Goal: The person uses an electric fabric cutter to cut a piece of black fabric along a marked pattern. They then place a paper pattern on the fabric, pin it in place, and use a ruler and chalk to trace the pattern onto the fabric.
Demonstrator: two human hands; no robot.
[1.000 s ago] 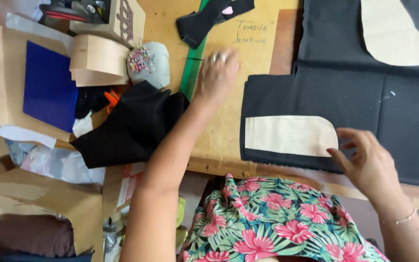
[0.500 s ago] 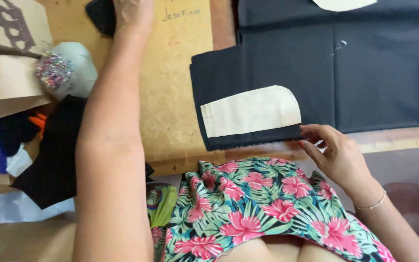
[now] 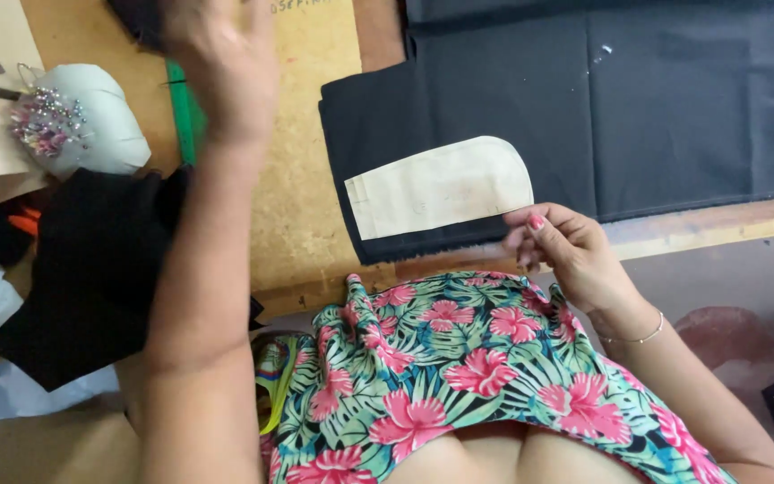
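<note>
At the near counter (image 3: 315, 224) edge, the cream paper pattern (image 3: 441, 185) lying on black fabric (image 3: 638, 116) is best kept flat, pinched at its corner by the right hand (image 3: 557, 246), while the blurred left hand (image 3: 221, 63) is raised, fingers loosely spread.

the paper pattern piece (image 3: 441, 186) lies on the near corner of the folded fabric (image 3: 602, 108), which rests on the desk (image 3: 306, 179). left of it lies a ruler (image 3: 185, 116), then a pincushion (image 3: 78, 121), with a cloth heap (image 3: 82, 269) nearer the person.
</note>
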